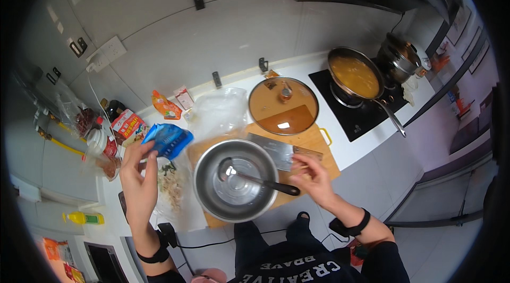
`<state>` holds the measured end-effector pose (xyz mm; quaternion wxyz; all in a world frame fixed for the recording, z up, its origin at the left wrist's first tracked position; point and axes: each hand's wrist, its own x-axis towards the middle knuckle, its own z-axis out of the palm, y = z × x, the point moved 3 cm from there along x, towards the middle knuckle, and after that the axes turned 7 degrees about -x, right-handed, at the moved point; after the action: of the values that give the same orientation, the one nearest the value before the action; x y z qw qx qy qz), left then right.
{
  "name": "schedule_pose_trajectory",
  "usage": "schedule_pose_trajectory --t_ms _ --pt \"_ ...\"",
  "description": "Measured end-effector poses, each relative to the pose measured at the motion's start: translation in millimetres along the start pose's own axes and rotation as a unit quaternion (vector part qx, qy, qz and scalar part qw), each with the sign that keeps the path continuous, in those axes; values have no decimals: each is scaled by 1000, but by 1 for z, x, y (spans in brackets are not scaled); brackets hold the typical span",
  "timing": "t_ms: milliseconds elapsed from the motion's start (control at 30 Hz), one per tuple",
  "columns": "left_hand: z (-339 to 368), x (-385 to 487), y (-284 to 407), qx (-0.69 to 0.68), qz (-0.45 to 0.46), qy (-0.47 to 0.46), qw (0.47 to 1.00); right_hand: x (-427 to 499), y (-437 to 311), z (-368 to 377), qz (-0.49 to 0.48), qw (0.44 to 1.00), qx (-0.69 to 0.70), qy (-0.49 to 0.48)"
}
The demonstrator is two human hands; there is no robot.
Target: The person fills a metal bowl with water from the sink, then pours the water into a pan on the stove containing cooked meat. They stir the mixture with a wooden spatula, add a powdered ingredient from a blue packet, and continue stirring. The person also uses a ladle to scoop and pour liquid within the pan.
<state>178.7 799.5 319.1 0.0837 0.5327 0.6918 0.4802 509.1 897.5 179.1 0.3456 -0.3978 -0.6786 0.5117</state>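
Note:
At the left, my left hand [139,179] has its thumb and fingers at the lower left edge of a blue plastic packet [168,139] and grips it. My right hand [312,179] is over the cleaver's [275,151] handle end, fingers bent; whether it holds anything small is unclear. Between the hands stands a steel bowl [203,199] with a black-handled ladle [255,179] resting in it. The bowl and cleaver are on a wooden cutting board [330,159]. A glass lid [275,115] lies behind the cleaver. Left of the bowl is shredded food in a clear bag [171,191].
A frying pan of yellowish liquid [354,75] stands on the black gas hob [352,121], its handle jutting over the counter edge. A pot [398,61] is behind it. Clear plastic [219,111], an orange pouch [166,105] and several packets and jars line the wall side.

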Motion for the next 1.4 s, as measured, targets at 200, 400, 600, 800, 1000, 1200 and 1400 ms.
schedule_pose_trajectory --t_ms 200,400,600,800,1000,1200,1400 --pt "101 -79 140 -226 -87 -139 960 -29 -1 -37 46 932 276 -231" --pt "205 -97 197 -287 -79 -214 930 -61 19 -124 140 907 338 -209" --pt "271 -71 201 -311 -54 -272 909 -56 27 -179 100 937 322 -88" --pt "308 -41 187 -469 -125 -280 828 -39 26 -219 137 956 251 -65" --pt "324 -34 185 -511 -144 -221 818 -21 27 -247 197 933 302 12" --pt "321 -40 184 -482 -162 -150 848 58 -4 -363 -50 975 72 205" --pt "335 -55 193 -470 -178 -108 857 118 9 -417 -83 959 -109 250"
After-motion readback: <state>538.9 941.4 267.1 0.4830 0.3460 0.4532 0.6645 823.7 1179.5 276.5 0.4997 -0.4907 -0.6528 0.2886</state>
